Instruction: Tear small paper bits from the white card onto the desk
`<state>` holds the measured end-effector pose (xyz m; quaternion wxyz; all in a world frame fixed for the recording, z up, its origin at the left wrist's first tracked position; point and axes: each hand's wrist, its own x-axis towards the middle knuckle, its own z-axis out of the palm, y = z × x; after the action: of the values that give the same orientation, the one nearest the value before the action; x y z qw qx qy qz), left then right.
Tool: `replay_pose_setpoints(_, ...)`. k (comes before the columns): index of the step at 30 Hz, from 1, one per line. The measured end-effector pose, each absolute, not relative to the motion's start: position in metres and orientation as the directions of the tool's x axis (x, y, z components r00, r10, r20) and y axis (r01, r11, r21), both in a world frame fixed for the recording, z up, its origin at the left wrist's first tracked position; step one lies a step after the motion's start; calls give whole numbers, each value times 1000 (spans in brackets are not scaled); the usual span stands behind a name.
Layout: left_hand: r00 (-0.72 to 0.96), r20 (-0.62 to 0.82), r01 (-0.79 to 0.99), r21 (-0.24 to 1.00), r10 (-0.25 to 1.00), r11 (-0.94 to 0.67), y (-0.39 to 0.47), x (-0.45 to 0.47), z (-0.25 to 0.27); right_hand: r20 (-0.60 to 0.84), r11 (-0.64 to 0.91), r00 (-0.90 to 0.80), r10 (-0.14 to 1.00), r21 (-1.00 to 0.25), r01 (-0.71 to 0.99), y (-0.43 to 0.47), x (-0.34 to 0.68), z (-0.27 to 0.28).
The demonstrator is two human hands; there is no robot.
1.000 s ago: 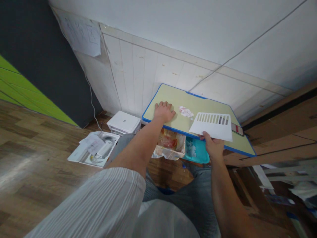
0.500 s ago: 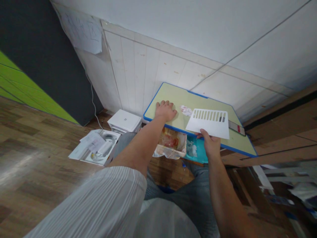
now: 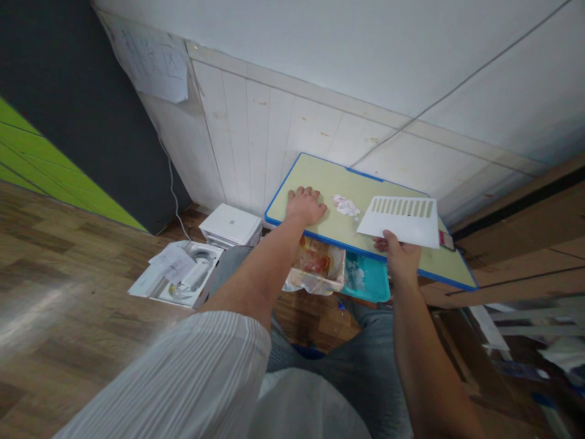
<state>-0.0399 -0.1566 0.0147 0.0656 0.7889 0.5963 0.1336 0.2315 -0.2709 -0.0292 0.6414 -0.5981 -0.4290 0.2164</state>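
My left hand (image 3: 305, 205) lies flat on the left part of a pale yellow table (image 3: 336, 177) with a blue edge, fingers spread. My right hand (image 3: 401, 256) pinches the near edge of a white slotted sheet (image 3: 402, 228), thumb on top and fingers underneath. A row of long openings runs along the sheet's far side. Held over the right part of the table, the sheet partly hides a phone-like flat thing (image 3: 446, 240). Between my left hand and the sheet lies a crumpled white and pink tissue (image 3: 346, 206).
Below the table's front edge are a lined bin (image 3: 342, 277) with waste inside and a turquoise tray (image 3: 377, 285). Left on the floor sit stacked white boxes (image 3: 232, 224) and an open box with cables (image 3: 194, 280). Brown cardboard (image 3: 525, 262) stands at the right.
My right hand has moved to the right with the white slotted sheet, showing more of the tissue and covering more of the phone-like thing. My left hand has stayed in place.
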Motion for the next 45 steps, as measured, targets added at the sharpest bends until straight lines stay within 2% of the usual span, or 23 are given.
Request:
replay_pose_setpoints(11,261,149,923,252,954,-292,-156,-40,13,288,148,460,840,-937,316,-271,231,-37)
replay_pose_setpoints(18,256,148,924,253,955,-287,-155,-41,12,292,155,316,903,-906,394,-277,229,-27)
replay_pose_setpoints(24,257,155,918,268,954,-291,-153,-41,11,242,144,362,900,-950,278,-278,228,-20)
replay_pose_setpoints(30,252,148,917,279,956,-285,-154,-40,12,226,123,298,928,-937,326,-280,231,-19)
replay_pose_setpoints(38,257,151,920,265,955,-289,-155,-41,12,208,120,325,923,-955,270,-279,234,-20)
replay_pose_setpoints(45,254,159,920,266,954,-289,-156,-41,12,201,120,238,950,-941,316,-283,235,-16)
